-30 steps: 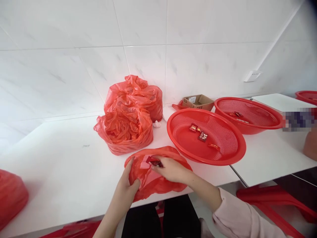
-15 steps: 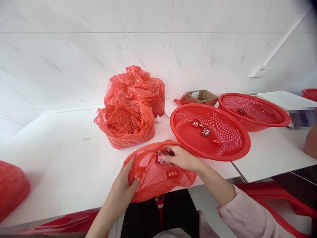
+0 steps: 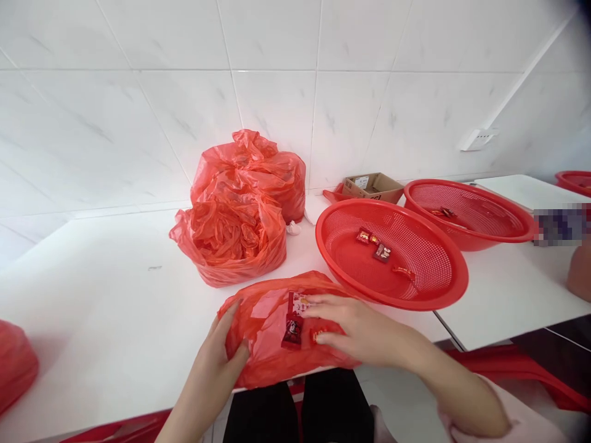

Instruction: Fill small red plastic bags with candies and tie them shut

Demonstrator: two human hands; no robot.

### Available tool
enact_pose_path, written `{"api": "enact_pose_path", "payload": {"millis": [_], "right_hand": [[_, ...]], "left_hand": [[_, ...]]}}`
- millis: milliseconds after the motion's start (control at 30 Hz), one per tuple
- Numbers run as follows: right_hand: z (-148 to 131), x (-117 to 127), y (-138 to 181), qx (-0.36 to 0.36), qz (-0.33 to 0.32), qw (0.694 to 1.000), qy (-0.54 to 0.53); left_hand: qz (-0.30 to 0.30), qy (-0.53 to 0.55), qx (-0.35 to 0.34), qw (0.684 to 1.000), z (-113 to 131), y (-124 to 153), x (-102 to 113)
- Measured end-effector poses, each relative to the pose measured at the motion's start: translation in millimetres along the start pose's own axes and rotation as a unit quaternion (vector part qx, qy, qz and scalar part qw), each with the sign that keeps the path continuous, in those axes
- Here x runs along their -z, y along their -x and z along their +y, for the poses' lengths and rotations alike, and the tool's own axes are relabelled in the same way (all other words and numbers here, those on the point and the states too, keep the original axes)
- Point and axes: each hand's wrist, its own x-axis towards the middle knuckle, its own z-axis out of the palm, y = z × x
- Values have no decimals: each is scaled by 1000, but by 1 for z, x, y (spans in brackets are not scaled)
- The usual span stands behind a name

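Observation:
A thin red plastic bag [image 3: 263, 363] lies spread at the table's front edge, its mouth facing up. My left hand [image 3: 221, 351] holds the bag's left rim, thumb and fingers spread along it. Inside the bag are a pink-and-red packet [image 3: 298, 303], a dark red wrapped packet [image 3: 292, 331] and a bright red packet [image 3: 315, 334]. Over the bag's right part, my right hand [image 3: 353, 326] has its fingers apart. Its fingertips are at the pink-and-red packet and its thumb at the bright red one, partly covering both.
A red perforated basket [image 3: 457, 277] with several small packets stands at the bag's right. Behind it are another red basket [image 3: 526, 227] and a cardboard box [image 3: 392, 189]. Bunched red bags [image 3: 235, 271] stand against the wall. Another person's hand [image 3: 580, 274] shows at far right.
My right hand has let go of the packets it held and moved slightly right and down, its fingers opening. The dark red packet now shows in the bag. My left hand stays at the rim.

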Motion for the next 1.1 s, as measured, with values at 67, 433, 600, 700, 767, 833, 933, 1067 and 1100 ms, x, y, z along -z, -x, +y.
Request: {"api": "enact_pose_path", "payload": {"millis": [67,433,600,700,767,833,933,1067,1100], "right_hand": [[6,31,8,1,55,998,-35],[193,129,-27,-384,45,899,206],[207,128,-46,-403,42,889,212],[208,125,-58,-407,57,884,224],[207,117,-64,-403,76,880,238],[205,109,-69,-392,99,881,247],[200,100,-73,-366,116,892,238],[191,107,-75,-349,109,912,185],[187,111,-74,-346,105,917,165]], "left_hand": [[-2,-5,-11,1000,-5,1,1],[17,-15,-13,1000,9,16,-6],[32,-37,8,999,6,19,-5],[39,-46,14,998,6,19,-6],[39,-43,11,998,7,18,-8],[33,-37,8,999,10,16,-10],[29,-28,6,999,14,14,-12],[24,-20,13,999,13,12,-11],[23,-18,13,999,11,12,-11]]}}
